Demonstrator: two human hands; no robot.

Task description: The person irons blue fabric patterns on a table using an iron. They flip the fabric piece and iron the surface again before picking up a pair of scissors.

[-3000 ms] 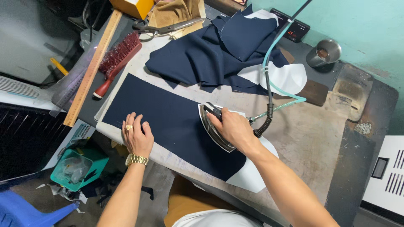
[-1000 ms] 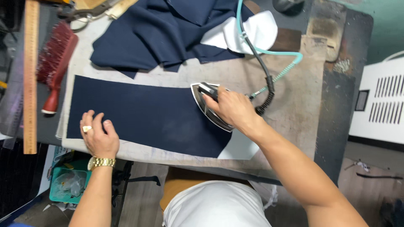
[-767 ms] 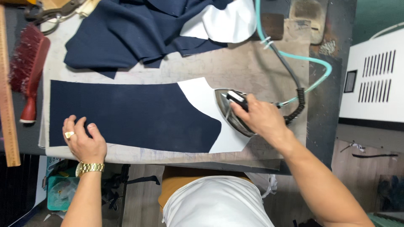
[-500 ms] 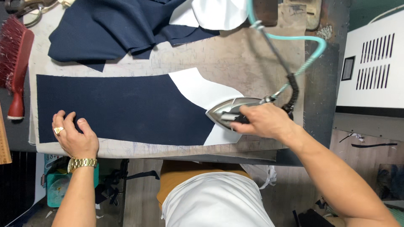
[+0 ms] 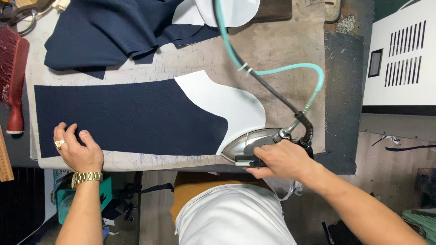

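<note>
Head view, looking straight down: the right hand (image 5: 282,159) has its fingers (image 5: 260,162) wrapped tight around the dark handle of a steam iron (image 5: 254,144), which sits at the near right edge of the desk (image 5: 281,50) with its silvery nose pointing left, touching the edge of a white curved piece (image 5: 222,102). A black cord and a teal hose (image 5: 290,70) rise from the iron's rear, bound together, and loop away toward the far side. The white piece lies partly under the right end of a long navy fabric panel (image 5: 127,118), spread flat across the worn grey desk cover. At the panel's near left corner the left hand (image 5: 77,147) rests palm down, its fingers (image 5: 68,131) spread loosely on the cloth and gripping nothing; a gold ring shows on one finger and a gold watch (image 5: 86,178) on the wrist. Beyond the panel, at the far edge, lies a rumpled heap of more navy cloth (image 5: 104,31) with another white piece (image 5: 227,9) beside it. A red-bristled brush (image 5: 13,77) lies off the left edge of the cover. To the right stands a white vented cabinet (image 5: 402,54).
</note>
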